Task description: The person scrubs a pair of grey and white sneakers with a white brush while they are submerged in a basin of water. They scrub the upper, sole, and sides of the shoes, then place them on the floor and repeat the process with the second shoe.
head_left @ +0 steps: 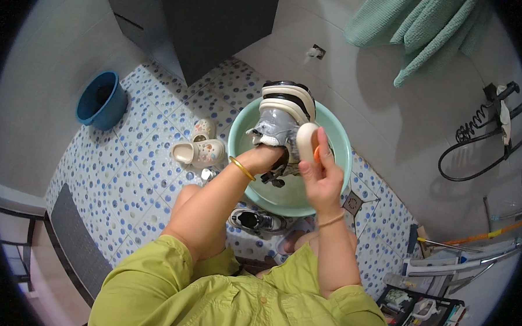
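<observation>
My left hand [266,158] is pushed into the opening of a grey, white and black sneaker [277,123], its fingers hidden inside. The sneaker is held tilted over a pale green basin [347,167], its thick striped sole end pointing away from me. Wrapped in my right hand [325,186] is a cream-coloured brush [306,143] with an orange part, pressed along the right side of the sneaker. Its bristles cannot be made out. Another sneaker [257,220] with a dark opening lies on the floor just in front of the basin.
Cream clogs [206,153] with coloured decorations sit left of the basin. A blue bucket [108,118] stands farther left, near a dark cabinet [220,27]. A floor drain [352,204] lies to the right. Green towels [418,30] hang on the wall, with a black hose [447,156] below.
</observation>
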